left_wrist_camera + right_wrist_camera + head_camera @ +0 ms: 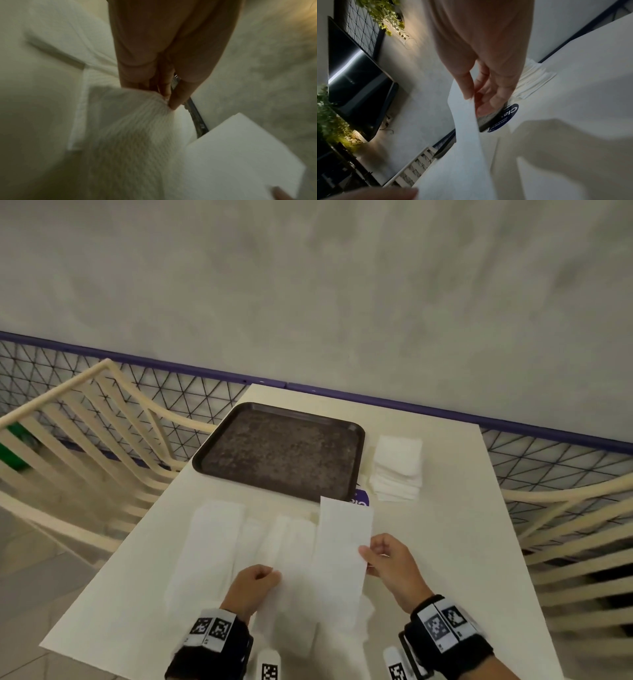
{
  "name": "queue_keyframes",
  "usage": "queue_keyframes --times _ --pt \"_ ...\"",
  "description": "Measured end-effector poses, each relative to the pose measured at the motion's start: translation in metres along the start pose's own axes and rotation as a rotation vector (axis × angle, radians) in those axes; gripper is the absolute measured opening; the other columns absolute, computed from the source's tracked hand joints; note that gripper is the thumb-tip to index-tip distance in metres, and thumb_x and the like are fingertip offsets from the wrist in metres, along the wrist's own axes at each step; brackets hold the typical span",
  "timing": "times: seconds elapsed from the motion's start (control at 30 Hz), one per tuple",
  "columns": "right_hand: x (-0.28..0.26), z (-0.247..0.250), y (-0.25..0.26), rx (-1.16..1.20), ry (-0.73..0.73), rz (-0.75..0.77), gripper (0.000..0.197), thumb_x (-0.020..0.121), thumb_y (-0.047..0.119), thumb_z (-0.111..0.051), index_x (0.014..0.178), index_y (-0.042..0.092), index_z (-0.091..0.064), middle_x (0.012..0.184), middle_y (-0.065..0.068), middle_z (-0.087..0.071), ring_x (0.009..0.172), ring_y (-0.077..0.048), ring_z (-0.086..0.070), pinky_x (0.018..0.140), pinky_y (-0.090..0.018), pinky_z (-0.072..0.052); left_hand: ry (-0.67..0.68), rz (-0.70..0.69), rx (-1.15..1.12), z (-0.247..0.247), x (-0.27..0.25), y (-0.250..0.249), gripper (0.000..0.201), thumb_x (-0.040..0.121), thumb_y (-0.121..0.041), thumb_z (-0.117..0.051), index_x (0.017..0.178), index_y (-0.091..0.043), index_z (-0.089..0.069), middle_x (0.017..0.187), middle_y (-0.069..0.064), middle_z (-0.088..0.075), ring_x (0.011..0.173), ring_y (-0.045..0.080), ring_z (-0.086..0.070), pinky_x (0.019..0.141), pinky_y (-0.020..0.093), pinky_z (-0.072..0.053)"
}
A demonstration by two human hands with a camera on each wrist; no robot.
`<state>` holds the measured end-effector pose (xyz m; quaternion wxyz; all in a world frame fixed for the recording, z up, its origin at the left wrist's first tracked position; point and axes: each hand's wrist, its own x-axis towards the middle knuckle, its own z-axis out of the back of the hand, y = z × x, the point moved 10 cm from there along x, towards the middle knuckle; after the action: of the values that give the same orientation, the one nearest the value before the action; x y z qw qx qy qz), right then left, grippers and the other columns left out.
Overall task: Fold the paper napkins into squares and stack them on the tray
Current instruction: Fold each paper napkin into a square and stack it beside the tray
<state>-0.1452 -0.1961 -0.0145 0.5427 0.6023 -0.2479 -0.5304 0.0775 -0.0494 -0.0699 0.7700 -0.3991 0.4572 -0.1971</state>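
Head cam only: dark tray [279, 451] w/ nothing on it, napkin stack [397, 469] just right of it. R wrist cam adds a wall screen [358, 86]. Held napkin [339, 556] is lifted over the table [462, 542], near tray's front edge. Right hand [390, 559] pinches its right edge, left hand [255, 580] its left edge, thumb [178, 100] on top.

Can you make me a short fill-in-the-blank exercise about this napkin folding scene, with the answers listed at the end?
1. The dark tray on the table holds ______ napkins so far.
2. The stack of folded napkins sits to the ______ of the tray.
3. The long napkin is gripped by ______ hands, the left hand and the right hand.
4. The blue sticker peeks out from under the tray's ______ corner.

Answers: no; right; both; near right
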Motion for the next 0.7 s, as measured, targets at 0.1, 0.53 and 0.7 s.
queue_keyframes --times 0.1,0.53,0.7 --pt "-0.003 0.0 0.004 0.0 0.075 -0.006 0.013 0.091 0.008 -0.058 0.08 0.008 -0.049 0.08 -0.01 -0.062 0.079 -0.026 -0.061 0.076 -0.041 -0.054 -0.074 0.0 0.252 0.006 0.0 0.0 0.02 0.087 -0.019 -0.059 0.105 -0.01 -0.057 0.104 0.01 -0.058 0.092 0.024 -0.055 0.085 0.034 -0.045" --pt "-0.027 -0.027 0.044 0.221 0.341 -0.01 0.012 0.095 0.015 -0.052 0.096 0.005 -0.057 0.092 -0.012 -0.069 0.08 -0.021 -0.064 0.071 -0.03 -0.055 0.294 -0.344 -0.097 -0.042 -0.059 -0.106 0.029 0.084 -0.029 -0.065 0.11 -0.017 -0.061 0.102 -0.004 -0.071 0.096 0.011 -0.066 0.073 0.019 -0.052" --pt "-0.042 -0.038 0.053 0.198 0.469 0.013 0.02 0.092 0.01 -0.054 0.111 0.007 -0.062 0.103 -0.011 -0.071 0.09 -0.022 -0.068 0.076 -0.031 -0.055 0.208 -0.322 -0.201 -0.029 -0.057 -0.11 0.042 0.073 -0.033 -0.069 0.112 -0.021 -0.056 0.107 0.003 -0.069 0.096 0.02 -0.067 0.084 0.037 -0.055"
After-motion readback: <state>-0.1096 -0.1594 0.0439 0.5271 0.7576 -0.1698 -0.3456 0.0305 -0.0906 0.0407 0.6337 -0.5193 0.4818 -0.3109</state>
